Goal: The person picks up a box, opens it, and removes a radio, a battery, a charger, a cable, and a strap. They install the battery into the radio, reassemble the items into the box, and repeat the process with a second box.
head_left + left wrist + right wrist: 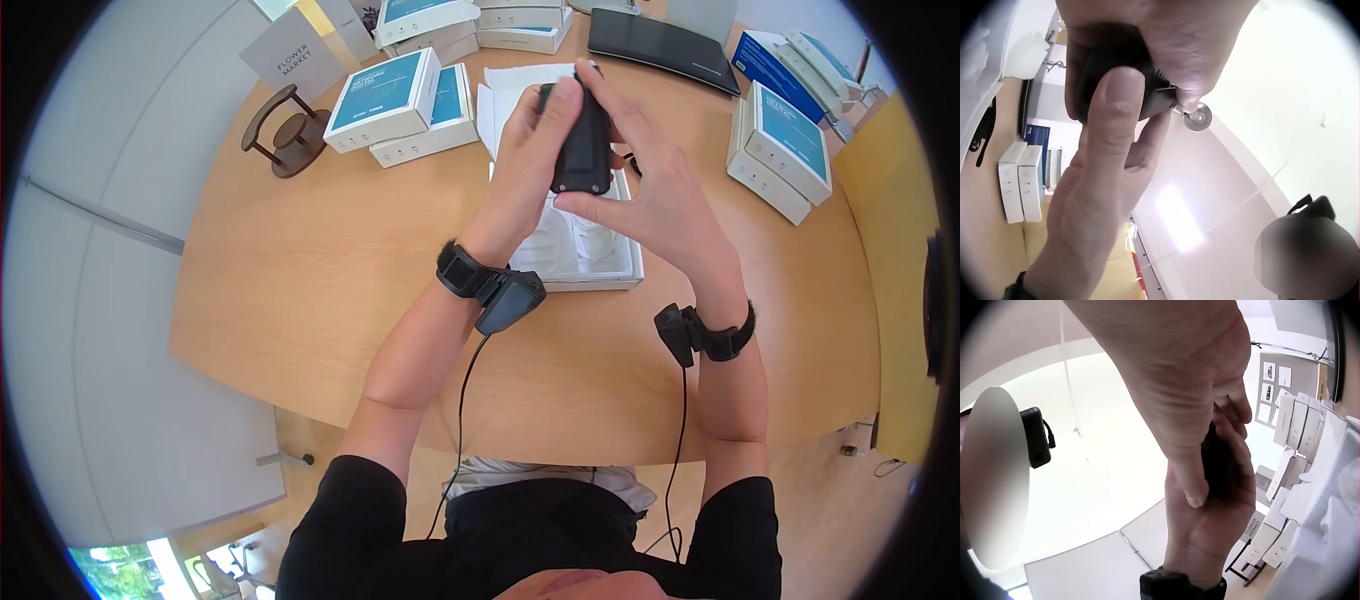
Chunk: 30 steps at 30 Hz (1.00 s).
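At the far left of the round wooden table a small dark wooden stand sits beside a white card printed with "FLOWER MARKET". Next to it lie two white boxes with teal lids, one overlapping the other. In the middle, the left hand is raised above the table with its fingers curled round a black oblong device, thumb running up its near side; the left wrist view shows that thumb pressed flat against the dark casing. Directly beneath the device lies an open white box with a moulded tray. The right hand grips the same device from the other side, fingers wrapped over its top and thumb tucked under its lower end. Both wrists carry black strapped cameras with cables. Further right stands another stack of teal-lidded white boxes, and a flat black panel lies at the table's far edge.
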### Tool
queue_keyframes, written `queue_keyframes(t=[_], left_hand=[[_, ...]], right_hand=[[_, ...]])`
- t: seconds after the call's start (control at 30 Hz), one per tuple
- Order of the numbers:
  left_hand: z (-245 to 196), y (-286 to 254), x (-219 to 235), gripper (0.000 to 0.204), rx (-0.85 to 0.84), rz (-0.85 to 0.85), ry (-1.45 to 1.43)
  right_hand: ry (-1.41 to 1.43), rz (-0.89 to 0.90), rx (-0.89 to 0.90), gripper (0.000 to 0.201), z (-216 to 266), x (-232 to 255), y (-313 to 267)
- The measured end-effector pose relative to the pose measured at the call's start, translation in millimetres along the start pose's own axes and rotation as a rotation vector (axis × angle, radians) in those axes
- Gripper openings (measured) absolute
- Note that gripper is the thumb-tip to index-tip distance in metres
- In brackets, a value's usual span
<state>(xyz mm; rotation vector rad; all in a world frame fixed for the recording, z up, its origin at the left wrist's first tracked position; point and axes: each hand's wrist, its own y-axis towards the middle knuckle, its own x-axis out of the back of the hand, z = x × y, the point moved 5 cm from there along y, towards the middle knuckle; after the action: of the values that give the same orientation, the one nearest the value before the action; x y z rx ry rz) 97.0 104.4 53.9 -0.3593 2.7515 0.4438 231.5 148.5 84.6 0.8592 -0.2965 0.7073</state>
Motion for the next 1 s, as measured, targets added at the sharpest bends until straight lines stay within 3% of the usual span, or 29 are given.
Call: queue_keyframes(t=[0.07, 0.13, 0.2, 0.3, 0.4, 0.5, 0.6, 1.0], left_hand=[[-2, 2, 4, 0.059, 0.072, 0.024, -0.179], [-3, 2, 13, 0.06, 0.084, -0.093, -0.349], [2, 4, 24, 0.06, 0.092, -0.201, -0.489], [3, 6, 27, 0.063, 0.073, -0.242, -0.565], [1, 0, 17, 0.069, 0.107, -0.298, -0.567], [9, -6, 16, 0.074, 0.164, -0.296, -0.509], [3, -10, 12, 0.084, 0.068, -0.397, -0.419], [-4, -14, 4, 0.071, -0.04, -0.41, -0.42]], right_hand=[[0.012, -0.112, 0.1, 0.086, -2, -3, 1], [0.147, -0.216, 0.071, 0.068, -11, -8, 1], [0.401, -0.305, -0.092, 0.047, -26, -14, -1], [0.329, -0.151, -0.329, 0.026, -22, -22, -9], [0.349, -0.047, -0.376, 0.02, -21, -41, -12], [0.301, -0.081, -0.302, 0.02, -19, -44, -14], [0.271, -0.089, -0.271, 0.02, -11, -41, -13], [0.311, -0.107, -0.316, 0.021, -11, -46, -17]])
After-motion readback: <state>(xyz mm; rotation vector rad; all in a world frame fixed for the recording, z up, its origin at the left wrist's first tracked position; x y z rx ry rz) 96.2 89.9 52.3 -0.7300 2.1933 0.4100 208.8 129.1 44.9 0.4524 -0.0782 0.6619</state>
